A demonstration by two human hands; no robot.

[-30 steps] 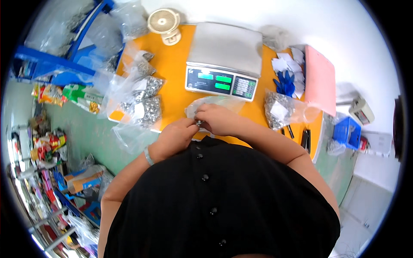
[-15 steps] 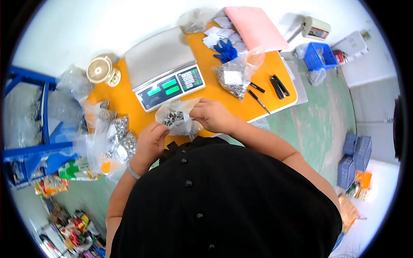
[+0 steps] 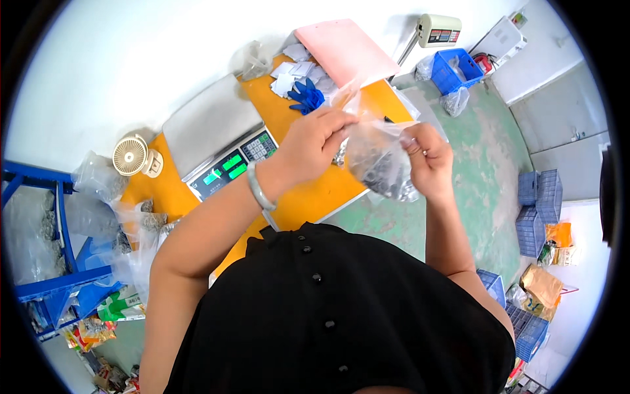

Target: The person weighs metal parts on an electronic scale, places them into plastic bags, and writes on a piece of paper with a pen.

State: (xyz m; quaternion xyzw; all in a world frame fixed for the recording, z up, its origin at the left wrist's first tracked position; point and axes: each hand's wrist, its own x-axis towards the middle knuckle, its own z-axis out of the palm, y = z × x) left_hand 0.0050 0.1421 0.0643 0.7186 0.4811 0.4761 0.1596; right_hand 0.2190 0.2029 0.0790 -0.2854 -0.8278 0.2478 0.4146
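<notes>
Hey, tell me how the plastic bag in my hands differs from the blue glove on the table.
Colour: the plastic bag is see-through; the blue glove is solid blue.
Place: the bag is held between the left hand and right hand; the glove lies by white papers on the table.
Shape: the bag bulges with grey pieces inside; the glove has separate finger shapes.
Both look soft.
</notes>
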